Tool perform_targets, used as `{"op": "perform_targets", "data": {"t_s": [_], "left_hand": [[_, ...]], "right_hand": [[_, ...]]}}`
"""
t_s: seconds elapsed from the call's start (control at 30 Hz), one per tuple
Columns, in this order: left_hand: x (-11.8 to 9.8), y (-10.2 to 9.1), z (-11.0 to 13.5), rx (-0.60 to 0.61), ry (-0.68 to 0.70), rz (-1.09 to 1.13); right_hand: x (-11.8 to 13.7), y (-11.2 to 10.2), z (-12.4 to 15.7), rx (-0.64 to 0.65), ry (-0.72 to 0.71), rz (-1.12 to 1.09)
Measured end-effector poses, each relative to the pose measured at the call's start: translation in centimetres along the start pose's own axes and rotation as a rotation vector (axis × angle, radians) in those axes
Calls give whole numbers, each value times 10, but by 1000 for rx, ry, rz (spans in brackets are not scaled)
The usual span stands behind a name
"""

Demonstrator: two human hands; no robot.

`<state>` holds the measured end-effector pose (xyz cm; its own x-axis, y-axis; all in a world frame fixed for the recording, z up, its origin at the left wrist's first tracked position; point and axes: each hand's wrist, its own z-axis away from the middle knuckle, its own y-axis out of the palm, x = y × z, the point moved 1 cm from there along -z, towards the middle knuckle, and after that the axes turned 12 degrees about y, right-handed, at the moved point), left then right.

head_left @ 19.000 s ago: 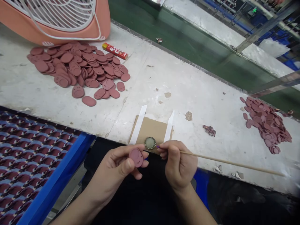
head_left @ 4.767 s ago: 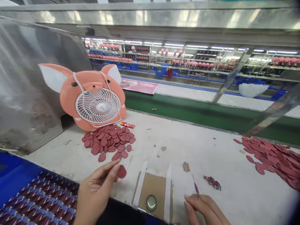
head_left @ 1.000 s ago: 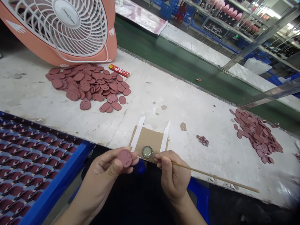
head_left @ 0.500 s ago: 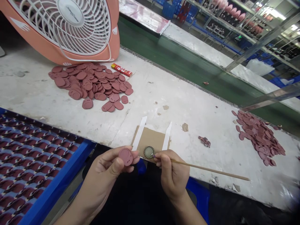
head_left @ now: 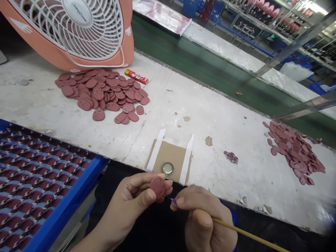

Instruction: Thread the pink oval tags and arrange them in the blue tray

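My left hand (head_left: 131, 206) is clamped on a maroon perforated disc (head_left: 158, 187), over the front edge of the table (head_left: 217, 115). My right hand (head_left: 202, 220) is closed on a wooden stick (head_left: 249, 235), its purple tip just beside the disc. A crimped metal cap (head_left: 168, 168) sits on a cardboard square (head_left: 173, 157), a narrow gap from my left fingers.

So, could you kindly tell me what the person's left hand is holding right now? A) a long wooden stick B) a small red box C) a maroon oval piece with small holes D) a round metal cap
C: the left hand pinches the maroon oval piece, while the wooden stick is in the right hand.
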<state>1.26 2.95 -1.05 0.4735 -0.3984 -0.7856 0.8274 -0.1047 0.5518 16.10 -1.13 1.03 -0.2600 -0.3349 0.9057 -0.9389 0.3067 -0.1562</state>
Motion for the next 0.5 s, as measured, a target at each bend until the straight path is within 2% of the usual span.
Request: {"op": "perform_targets", "data": {"t_s": [0.43,0.5], "left_hand": [[1,0,-1,7,8,11],[1,0,-1,5,9,12]], "right_hand": [[3,1,-6,129,32,99],[3,0,-5,104,23,78]]}}
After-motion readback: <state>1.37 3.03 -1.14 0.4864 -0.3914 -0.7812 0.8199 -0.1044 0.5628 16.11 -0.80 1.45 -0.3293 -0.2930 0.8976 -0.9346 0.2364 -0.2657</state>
